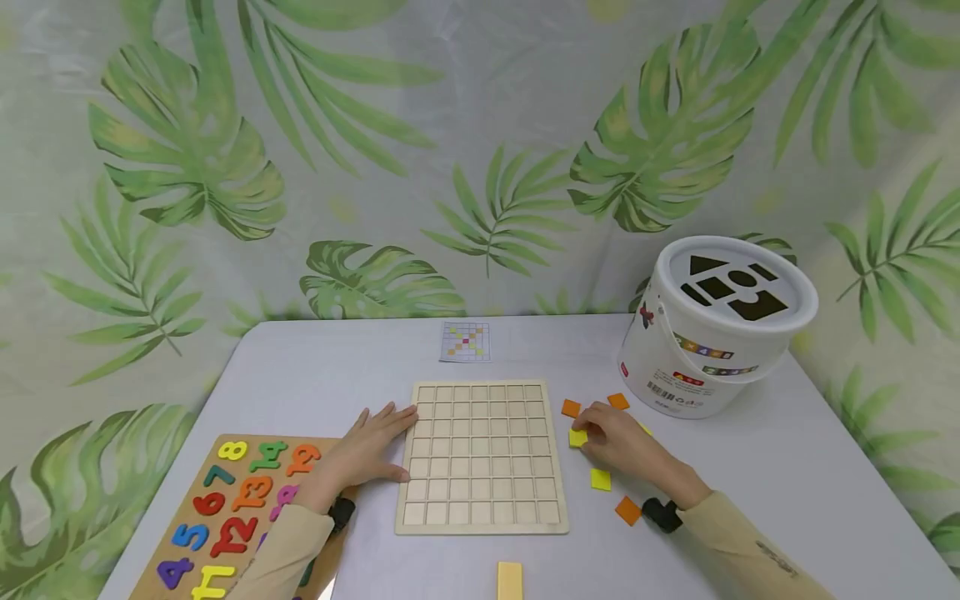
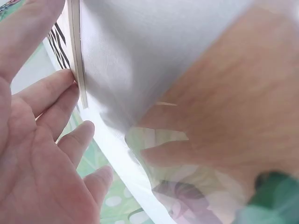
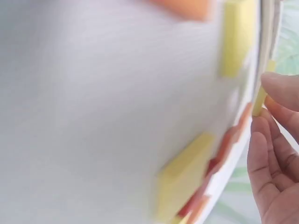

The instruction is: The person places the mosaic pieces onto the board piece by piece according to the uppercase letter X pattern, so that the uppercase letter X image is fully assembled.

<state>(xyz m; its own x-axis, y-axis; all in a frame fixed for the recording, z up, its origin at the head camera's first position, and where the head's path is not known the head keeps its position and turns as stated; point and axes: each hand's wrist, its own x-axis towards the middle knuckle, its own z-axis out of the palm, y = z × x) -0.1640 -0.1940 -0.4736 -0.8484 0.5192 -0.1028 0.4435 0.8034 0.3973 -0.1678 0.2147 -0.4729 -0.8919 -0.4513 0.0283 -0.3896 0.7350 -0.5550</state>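
A pale wooden grid board (image 1: 483, 457) lies in the middle of the table, its squares bare. My left hand (image 1: 372, 446) rests at its left side with fingers spread; in the left wrist view, fingertips (image 2: 67, 79) touch the board's edge. Just right of the board, my right hand (image 1: 626, 440) pinches a yellow square tile (image 1: 577, 438) between thumb and fingers, and the right wrist view shows the held tile (image 3: 259, 100) edge-on. Around that hand lie orange tiles (image 1: 571, 408) and another yellow tile (image 1: 601, 479); some tiles are partly hidden behind the hand.
A small printed pattern card (image 1: 465, 342) lies beyond the board. The white bucket (image 1: 697, 358) with shape cutouts in its lid stands at back right. A number puzzle board (image 1: 225, 446) sits under my left forearm. At the front edge is a light yellow block (image 1: 510, 581).
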